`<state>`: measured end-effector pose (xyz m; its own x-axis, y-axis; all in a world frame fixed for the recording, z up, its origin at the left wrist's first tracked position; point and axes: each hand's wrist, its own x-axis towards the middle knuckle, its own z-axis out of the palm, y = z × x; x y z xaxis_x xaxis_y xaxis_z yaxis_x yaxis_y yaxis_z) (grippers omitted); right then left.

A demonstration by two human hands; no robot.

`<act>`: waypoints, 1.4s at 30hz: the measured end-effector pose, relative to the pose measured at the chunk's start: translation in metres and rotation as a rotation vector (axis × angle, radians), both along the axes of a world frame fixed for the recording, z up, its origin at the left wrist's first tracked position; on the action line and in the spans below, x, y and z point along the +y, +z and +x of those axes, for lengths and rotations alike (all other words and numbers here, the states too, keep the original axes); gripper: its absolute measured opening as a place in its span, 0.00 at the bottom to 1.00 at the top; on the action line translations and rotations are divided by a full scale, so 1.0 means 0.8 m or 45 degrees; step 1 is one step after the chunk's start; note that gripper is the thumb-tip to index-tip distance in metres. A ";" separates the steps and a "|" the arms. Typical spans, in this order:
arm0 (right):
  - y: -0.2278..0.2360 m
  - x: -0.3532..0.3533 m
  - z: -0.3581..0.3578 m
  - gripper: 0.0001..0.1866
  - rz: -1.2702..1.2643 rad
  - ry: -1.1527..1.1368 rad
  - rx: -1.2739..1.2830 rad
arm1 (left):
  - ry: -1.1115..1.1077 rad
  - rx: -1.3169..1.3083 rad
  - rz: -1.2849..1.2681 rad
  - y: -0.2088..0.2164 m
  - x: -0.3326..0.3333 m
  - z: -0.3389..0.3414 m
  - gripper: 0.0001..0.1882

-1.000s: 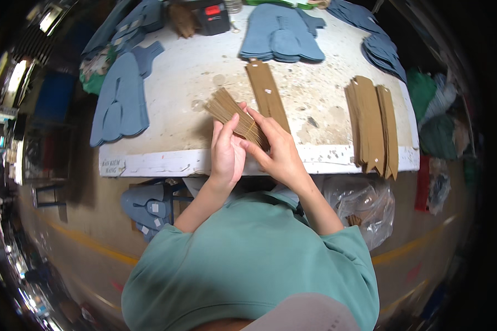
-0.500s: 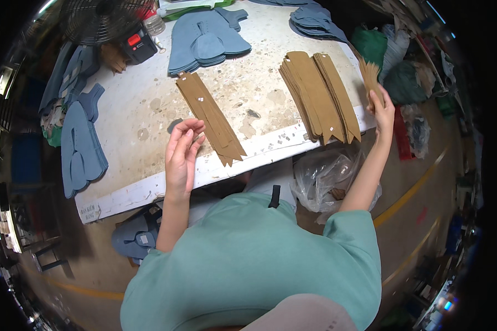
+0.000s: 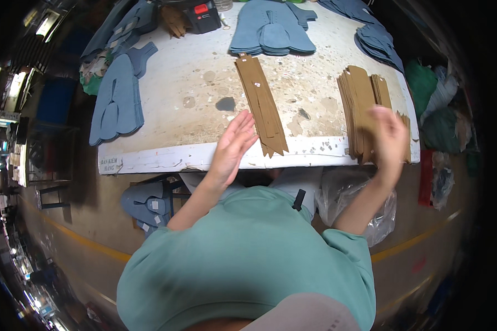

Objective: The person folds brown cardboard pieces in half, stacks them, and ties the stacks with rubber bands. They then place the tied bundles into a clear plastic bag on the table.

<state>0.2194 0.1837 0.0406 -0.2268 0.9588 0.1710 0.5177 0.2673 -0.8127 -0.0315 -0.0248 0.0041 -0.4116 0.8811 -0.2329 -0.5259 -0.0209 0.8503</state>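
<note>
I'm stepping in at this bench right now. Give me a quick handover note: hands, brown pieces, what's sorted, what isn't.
Left hand: open, empty, at the table's front edge beside the middle brown strip pile.
Right hand: blurred, over the right brown stack; its grip cannot be told.
Done: brown pieces lie in two piles.
Left: the blue cut pieces lie apart in several heaps, untouched by either hand.

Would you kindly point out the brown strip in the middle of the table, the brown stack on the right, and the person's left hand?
brown strip (image 3: pixel 261 103), head view, middle of its length.
brown stack (image 3: pixel 360 105), head view, top piece.
left hand (image 3: pixel 233 148), head view, palm.
</note>
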 end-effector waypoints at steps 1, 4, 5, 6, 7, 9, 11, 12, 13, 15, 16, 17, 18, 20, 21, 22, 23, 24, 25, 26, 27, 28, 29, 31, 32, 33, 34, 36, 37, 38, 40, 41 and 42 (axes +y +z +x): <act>-0.010 -0.017 -0.040 0.15 -0.065 0.225 -0.074 | 0.016 0.018 0.015 -0.001 0.001 0.004 0.30; -0.045 -0.053 -0.151 0.17 -0.006 0.486 -0.271 | 0.049 -0.030 0.042 -0.005 0.001 0.007 0.30; -0.053 -0.062 -0.175 0.18 0.010 0.498 -0.318 | 0.037 -0.022 0.020 -0.007 0.002 0.008 0.30; -0.060 -0.072 -0.190 0.17 0.173 0.509 -0.261 | 0.043 -0.017 0.021 -0.010 0.003 0.008 0.30; -0.065 -0.080 -0.202 0.17 0.228 0.464 -0.330 | 0.054 -0.006 0.026 -0.012 0.004 0.008 0.30; -0.070 -0.089 -0.211 0.17 0.148 0.488 -0.243 | 0.028 -0.018 0.026 -0.017 0.004 0.006 0.30; -0.070 -0.092 -0.211 0.23 -0.151 0.515 -0.118 | 0.017 -0.053 0.052 -0.021 0.004 0.002 0.31; -0.069 -0.093 -0.211 0.25 -0.231 0.546 0.000 | -0.001 -0.075 0.051 -0.023 0.004 -0.002 0.32; -0.068 -0.094 -0.211 0.28 -0.289 0.583 0.156 | 0.006 -0.058 -0.007 -0.024 0.004 -0.007 0.32; -0.065 -0.100 -0.214 0.33 -0.452 0.676 0.440 | 0.006 0.005 -0.056 -0.026 0.004 -0.020 0.32; -0.063 -0.105 -0.217 0.34 -0.556 0.729 0.571 | -0.038 -0.069 0.102 -0.026 0.003 -0.027 0.29; -0.060 -0.111 -0.220 0.36 -0.715 0.703 0.634 | -0.109 -0.281 0.077 -0.026 0.003 -0.040 0.23; -0.057 -0.120 -0.225 0.37 -0.752 0.771 0.720 | -0.131 -0.345 -0.009 -0.025 0.005 -0.053 0.21; -0.049 -0.134 -0.229 0.39 -0.445 0.905 0.535 | -0.170 -0.370 -0.051 -0.021 0.008 -0.074 0.18; -0.045 -0.139 -0.232 0.40 -0.270 0.938 0.435 | -0.180 -0.313 -0.051 -0.017 0.009 -0.082 0.17; -0.042 -0.142 -0.234 0.40 -0.227 0.950 0.393 | -0.189 -0.270 -0.077 -0.012 0.010 -0.090 0.17; -0.040 -0.142 -0.236 0.38 -0.230 0.934 0.346 | -0.175 -0.196 -0.058 -0.004 0.009 -0.100 0.17; -0.039 -0.140 -0.238 0.37 -0.218 0.946 0.331 | -0.160 -0.136 -0.064 0.005 0.006 -0.110 0.17; -0.040 -0.137 -0.240 0.36 -0.186 0.983 0.358 | -0.154 -0.093 -0.043 0.016 0.003 -0.123 0.17; -0.043 -0.133 -0.242 0.29 -0.169 0.959 0.469 | -0.083 -0.032 -0.086 0.028 0.002 -0.136 0.18; -0.047 -0.127 -0.243 0.26 -0.153 0.889 0.440 | -0.024 0.012 -0.077 0.040 0.000 -0.152 0.18; -0.052 -0.122 -0.243 0.23 -0.138 0.837 0.413 | 0.027 0.069 -0.117 0.052 -0.003 -0.169 0.19; -0.057 -0.118 -0.243 0.21 -0.182 0.747 0.345 | 0.073 0.124 -0.132 0.064 -0.006 -0.187 0.19; -0.067 -0.114 -0.240 0.15 -0.131 0.749 0.361 | 0.097 0.162 -0.135 0.082 -0.014 -0.223 0.19; -0.070 -0.113 -0.239 0.15 -0.109 0.749 0.340 | 0.114 0.159 -0.110 0.089 -0.016 -0.239 0.19; -0.073 -0.114 -0.238 0.14 -0.120 0.716 0.275 | 0.135 0.151 -0.081 0.094 -0.017 -0.255 0.19; -0.075 -0.115 -0.237 0.13 -0.105 0.754 0.313 | 0.149 0.138 -0.040 0.099 -0.018 -0.272 0.19; -0.076 -0.119 -0.238 0.13 -0.013 0.804 0.297 | 0.190 0.064 -0.088 0.111 -0.015 -0.314 0.19; -0.075 -0.120 -0.239 0.13 0.031 0.834 0.300 | 0.204 0.019 -0.089 0.117 -0.010 -0.338 0.19; -0.074 -0.122 -0.241 0.13 0.027 0.845 0.304 | 0.226 0.037 -0.107 0.122 -0.002 -0.362 0.17; -0.073 -0.123 -0.243 0.13 0.095 0.865 0.215 | 0.266 0.043 -0.097 0.133 0.023 -0.415 0.14; -0.072 -0.123 -0.244 0.13 0.107 0.869 0.172 | 0.302 0.089 -0.098 0.136 0.042 -0.441 0.14; -0.072 -0.123 -0.244 0.13 0.116 0.871 0.185 | 0.323 0.093 -0.103 0.143 0.063 -0.469 0.14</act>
<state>0.0240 0.0855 -0.0171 -0.7426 0.5894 0.3181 0.0969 0.5645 -0.8197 -0.4064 0.0255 0.1185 -0.6351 0.7274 -0.2601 -0.4496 -0.0743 0.8901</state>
